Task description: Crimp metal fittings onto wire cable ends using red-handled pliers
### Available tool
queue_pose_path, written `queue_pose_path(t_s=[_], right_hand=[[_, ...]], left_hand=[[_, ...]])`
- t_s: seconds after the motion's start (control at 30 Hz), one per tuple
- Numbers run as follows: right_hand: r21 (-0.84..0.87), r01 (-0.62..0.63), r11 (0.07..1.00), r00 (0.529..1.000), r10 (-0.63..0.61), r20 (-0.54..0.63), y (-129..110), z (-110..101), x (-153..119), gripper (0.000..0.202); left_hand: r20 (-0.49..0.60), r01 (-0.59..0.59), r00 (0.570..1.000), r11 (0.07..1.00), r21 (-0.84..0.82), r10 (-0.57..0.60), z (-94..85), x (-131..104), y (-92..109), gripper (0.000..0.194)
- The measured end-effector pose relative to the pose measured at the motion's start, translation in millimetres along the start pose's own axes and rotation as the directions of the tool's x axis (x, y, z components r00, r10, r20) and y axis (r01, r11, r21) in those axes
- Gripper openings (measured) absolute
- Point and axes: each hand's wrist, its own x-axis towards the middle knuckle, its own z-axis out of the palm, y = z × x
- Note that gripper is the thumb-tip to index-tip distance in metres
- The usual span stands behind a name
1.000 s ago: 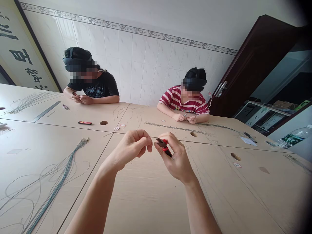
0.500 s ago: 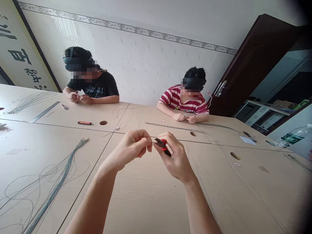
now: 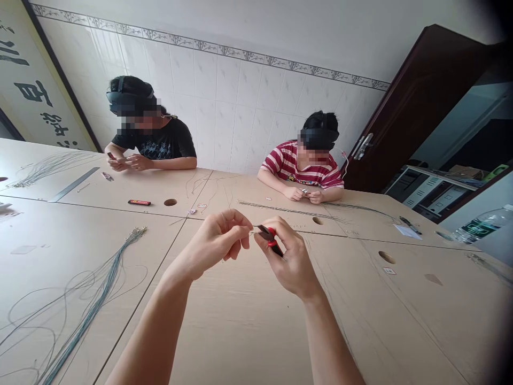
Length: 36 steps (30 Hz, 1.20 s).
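Left hand (image 3: 218, 240) pinching thin cord (image 3: 252, 232) above surface (image 3: 240, 321); right hand (image 3: 292, 256) clamped round pliers (image 3: 273, 244), cutting end near pinch. Loose pinch could drop cord; careless squeeze might nip finger.

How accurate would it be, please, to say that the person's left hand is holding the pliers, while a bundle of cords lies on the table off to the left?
The hand is wrong: the head view shows the pliers in the person's right hand. The bundle of cords does lie on the table off to the left.
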Motion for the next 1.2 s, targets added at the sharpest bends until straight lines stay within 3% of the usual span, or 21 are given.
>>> queue_pose_path(t_s=[0.2,0.6,1.2], right_hand=[[0.004,-0.004,1.000,1.000,0.004,0.012,0.0,0.0,0.3,0.014],[0.007,-0.034,0.999,0.999,0.034,0.016,-2.0,-0.2,-1.1,0.013],[-0.018,0.000,1.000,1.000,0.000,-0.003,-3.3,-0.5,-0.7,0.014]], left_hand=[[0.021,0.006,1.000,1.000,0.023,-0.006,-0.3,-0.7,-1.1,0.019],[0.021,-0.069,0.998,0.994,0.090,0.067,-0.9,0.1,1.2,0.008],[0.035,-0.039,0.999,0.990,0.134,0.035,-1.2,0.0,-0.2,0.010]])
